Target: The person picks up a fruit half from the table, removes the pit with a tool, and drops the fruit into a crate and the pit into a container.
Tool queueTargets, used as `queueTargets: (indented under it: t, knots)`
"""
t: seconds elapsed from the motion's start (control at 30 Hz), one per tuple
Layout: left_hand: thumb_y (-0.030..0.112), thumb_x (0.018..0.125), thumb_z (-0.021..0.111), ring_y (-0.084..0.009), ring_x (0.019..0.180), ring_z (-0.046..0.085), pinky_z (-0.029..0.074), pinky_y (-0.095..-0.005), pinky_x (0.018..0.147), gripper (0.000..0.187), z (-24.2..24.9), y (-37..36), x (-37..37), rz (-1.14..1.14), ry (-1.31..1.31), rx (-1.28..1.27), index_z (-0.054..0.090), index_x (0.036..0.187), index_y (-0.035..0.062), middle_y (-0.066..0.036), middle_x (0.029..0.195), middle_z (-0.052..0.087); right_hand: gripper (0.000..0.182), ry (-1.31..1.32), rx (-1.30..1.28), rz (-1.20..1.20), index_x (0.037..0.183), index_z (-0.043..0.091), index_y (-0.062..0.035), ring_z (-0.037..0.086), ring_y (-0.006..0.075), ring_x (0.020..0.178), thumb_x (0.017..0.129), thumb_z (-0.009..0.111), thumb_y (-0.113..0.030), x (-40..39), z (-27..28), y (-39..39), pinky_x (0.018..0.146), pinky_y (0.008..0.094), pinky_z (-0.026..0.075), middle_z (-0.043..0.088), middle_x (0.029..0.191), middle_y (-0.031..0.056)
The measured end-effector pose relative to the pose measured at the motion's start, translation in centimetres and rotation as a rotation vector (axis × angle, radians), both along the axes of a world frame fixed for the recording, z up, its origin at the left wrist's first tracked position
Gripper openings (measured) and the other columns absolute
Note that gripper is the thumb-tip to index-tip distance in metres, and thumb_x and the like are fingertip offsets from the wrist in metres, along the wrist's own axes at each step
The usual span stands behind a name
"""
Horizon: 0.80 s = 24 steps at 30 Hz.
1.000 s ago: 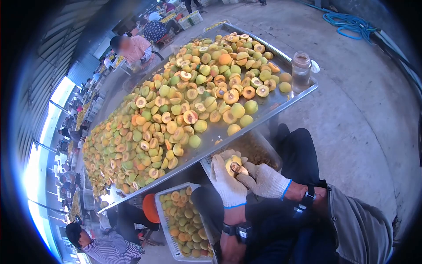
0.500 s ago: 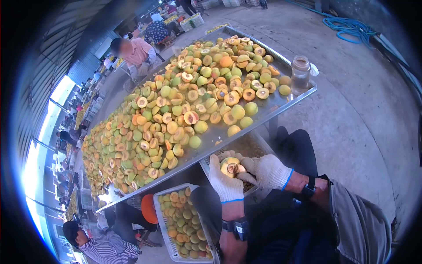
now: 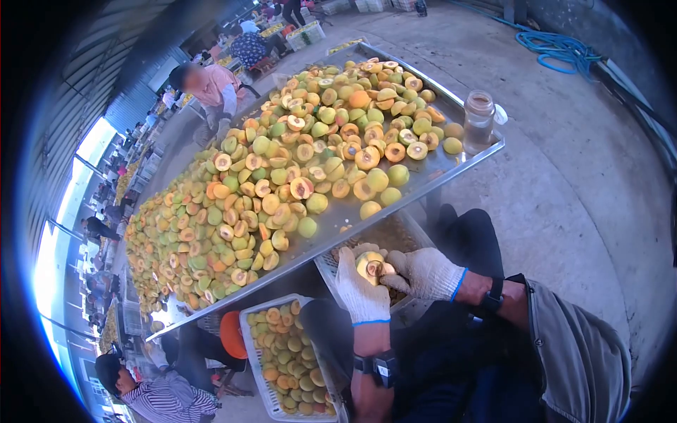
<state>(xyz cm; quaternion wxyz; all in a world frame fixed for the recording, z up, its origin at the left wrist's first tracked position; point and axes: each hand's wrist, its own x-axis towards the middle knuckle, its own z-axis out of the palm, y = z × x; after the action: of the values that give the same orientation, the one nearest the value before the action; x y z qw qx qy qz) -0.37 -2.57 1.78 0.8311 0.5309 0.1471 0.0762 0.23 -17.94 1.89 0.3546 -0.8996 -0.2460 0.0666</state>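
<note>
we have a cut stone fruit (image 3: pixel 369 267) between our two gloved hands, its open face turned up toward us with a brown center showing. it sits in the palm and bent fingers of our left hand (image 3: pixel 363 283), which is closed around it from the left and below. our right hand (image 3: pixel 429 273) comes in from the right, thumb and fingers closed on the fruit's right edge; we cannot make out its fingertips clearly.

right beneath our hands is a white plastic basket (image 3: pixel 328 271) with brownish bits in it. just beyond, the metal tray table (image 3: pixel 417 194) slants across, bearing a wide heap of halved fruits (image 3: pixel 268 204). a clear jar (image 3: pixel 479 125) stands at the table's right corner, a white lid (image 3: pixel 500 114) beside it. left of our knees we see a white crate (image 3: pixel 252 352) full of fruit, next to an orange tub (image 3: pixel 233 335). a person in a pink top (image 3: pixel 216 87) is across the table, and a person in stripes (image 3: pixel 168 400) is at lower left.
</note>
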Motion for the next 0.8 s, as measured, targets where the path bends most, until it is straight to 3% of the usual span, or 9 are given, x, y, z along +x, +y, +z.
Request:
queueTargets:
  t: [0.07,0.27,0.5,0.7,0.77,0.8]
  knots:
    - [0.037,0.109,0.047,-0.0259,0.086,0.069,0.059,-0.0368,0.078,0.044,0.4,-0.4,0.0,0.038,0.056,-0.142,0.062,0.108,-0.0047,-0.014,0.095,0.067,0.048,0.015,0.063,-0.017,0.109,0.059,-0.0051,0.067,0.0469,0.073,0.103,0.053,-0.052,-0.3,-0.4,0.1,0.068,0.0560,0.051,0.068,0.076,0.0252]
    - [0.045,0.109,0.045,-0.0274,0.086,0.068,0.060,-0.0393,0.081,0.054,0.7,-1.4,-0.1,0.094,-0.004,-0.174,0.063,0.108,-0.0057,-0.018,0.097,0.066,0.051,0.228,0.148,-0.060,0.124,0.060,-0.0010,0.068,0.0490,0.079,0.104,0.053,-0.047,-1.1,0.5,0.7,0.073,0.0573,0.051,0.069,0.083,0.0297]
    - [0.046,0.111,0.040,-0.0282,0.082,0.069,0.060,-0.0395,0.077,0.057,1.6,-2.1,-0.3,0.150,-0.066,-0.154,0.064,0.107,-0.0056,-0.019,0.093,0.067,0.051,0.285,0.295,-0.043,0.111,0.070,0.0022,0.068,0.0501,0.086,0.106,0.051,-0.045,-1.7,0.7,1.0,0.077,0.0541,0.052,0.070,0.091,0.0309]
    - [0.049,0.111,0.037,-0.0277,0.076,0.069,0.059,-0.0373,0.073,0.061,1.3,-1.6,-0.6,0.053,-0.212,0.095,0.065,0.110,-0.0045,-0.019,0.094,0.070,0.054,0.499,0.448,-0.060,0.111,0.069,0.0040,0.071,0.0409,0.081,0.108,0.046,-0.044,-2.4,2.9,0.9,0.076,0.0469,0.054,0.072,0.089,0.0250]
    - [0.048,0.112,0.037,-0.0279,0.078,0.070,0.059,-0.0369,0.073,0.061,0.8,-1.3,-0.6,0.019,-0.240,0.129,0.065,0.111,-0.0052,-0.020,0.096,0.070,0.055,0.860,0.340,-0.140,0.110,0.068,0.0041,0.070,0.0360,0.082,0.109,0.043,-0.045,-2.4,5.0,0.8,0.078,0.0440,0.053,0.071,0.085,0.0228]
    - [0.048,0.112,0.037,-0.0279,0.078,0.070,0.059,-0.0369,0.073,0.061,0.4,-1.2,-0.6,0.018,-0.240,0.129,0.065,0.111,-0.0052,-0.020,0.096,0.070,0.055,0.861,0.340,-0.140,0.110,0.068,0.0041,0.070,0.0360,0.082,0.109,0.043,-0.045,-2.3,4.5,0.8,0.078,0.0440,0.053,0.071,0.085,0.0228]
